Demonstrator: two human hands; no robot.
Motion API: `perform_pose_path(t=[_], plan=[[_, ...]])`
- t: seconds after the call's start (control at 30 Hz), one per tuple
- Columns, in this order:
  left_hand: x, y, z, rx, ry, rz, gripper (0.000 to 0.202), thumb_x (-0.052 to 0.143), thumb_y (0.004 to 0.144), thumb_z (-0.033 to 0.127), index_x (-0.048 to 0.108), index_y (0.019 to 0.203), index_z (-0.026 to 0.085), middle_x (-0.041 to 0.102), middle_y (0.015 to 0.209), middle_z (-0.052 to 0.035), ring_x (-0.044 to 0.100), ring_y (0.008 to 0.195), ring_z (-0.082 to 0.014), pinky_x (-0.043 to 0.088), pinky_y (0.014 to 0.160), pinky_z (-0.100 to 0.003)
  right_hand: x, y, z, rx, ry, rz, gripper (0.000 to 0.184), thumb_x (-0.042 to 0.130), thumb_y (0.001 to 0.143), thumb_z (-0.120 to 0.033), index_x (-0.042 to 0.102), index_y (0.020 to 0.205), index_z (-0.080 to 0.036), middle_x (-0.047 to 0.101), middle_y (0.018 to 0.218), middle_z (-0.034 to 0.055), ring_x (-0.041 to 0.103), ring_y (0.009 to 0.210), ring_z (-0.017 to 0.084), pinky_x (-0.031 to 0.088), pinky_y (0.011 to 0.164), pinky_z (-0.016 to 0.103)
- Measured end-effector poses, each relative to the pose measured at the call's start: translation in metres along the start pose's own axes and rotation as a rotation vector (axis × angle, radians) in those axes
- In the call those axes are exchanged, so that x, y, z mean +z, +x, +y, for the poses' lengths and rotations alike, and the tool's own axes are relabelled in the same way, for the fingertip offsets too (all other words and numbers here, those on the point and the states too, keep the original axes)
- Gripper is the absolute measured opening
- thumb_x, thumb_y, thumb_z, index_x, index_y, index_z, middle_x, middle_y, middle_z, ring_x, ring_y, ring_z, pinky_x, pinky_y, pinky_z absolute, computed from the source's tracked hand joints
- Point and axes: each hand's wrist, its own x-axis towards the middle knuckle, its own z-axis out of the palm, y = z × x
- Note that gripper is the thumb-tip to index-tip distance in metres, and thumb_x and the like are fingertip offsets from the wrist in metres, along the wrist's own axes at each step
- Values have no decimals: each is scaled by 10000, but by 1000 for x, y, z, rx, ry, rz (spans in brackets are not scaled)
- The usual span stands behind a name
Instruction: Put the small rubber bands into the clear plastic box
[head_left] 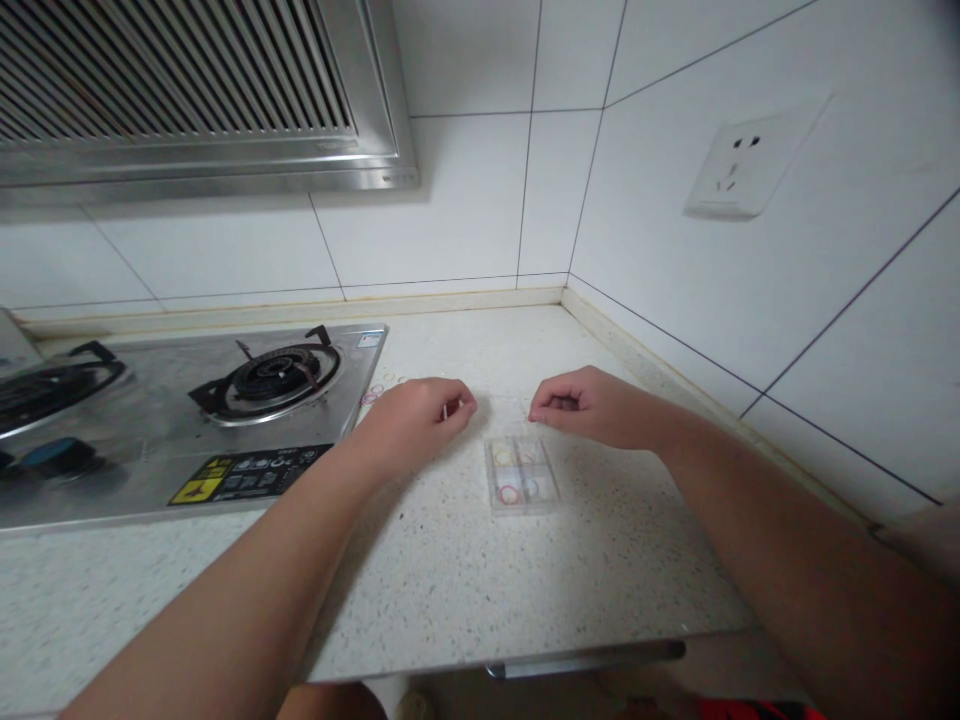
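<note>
A small clear plastic box point(521, 475) with compartments lies on the speckled countertop point(480, 570); thin coloured rubber bands, red and yellow among them, rest inside it. My left hand point(420, 412) is just left of and behind the box, fingers curled in a pinch on something small I cannot make out. My right hand point(577, 402) sits just behind the box's far right corner, fingertips pinched together low over the counter. Both hands seem to hold the edges of a faint clear piece, perhaps the box's lid point(504, 408), between them.
A steel gas hob point(150, 425) with two burners point(274, 378) fills the left of the counter. A few loose rubber bands point(373, 392) lie by its right edge. Tiled walls meet at the corner; a wall socket point(739, 165) sits on the right, an extractor hood point(195, 90) above.
</note>
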Motion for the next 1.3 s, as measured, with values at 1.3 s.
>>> perform_pose_path(t=[1.3], plan=[[-11,11,-108,-302,355,30,322,526,897,338,768,1088,246,698,1023,-125,637,941,-260,454,862,-346,-4,0,4,44,-110,-25,457,519,860,-540,706,962,-136,615,756,24,442,650,50,306,616,201]])
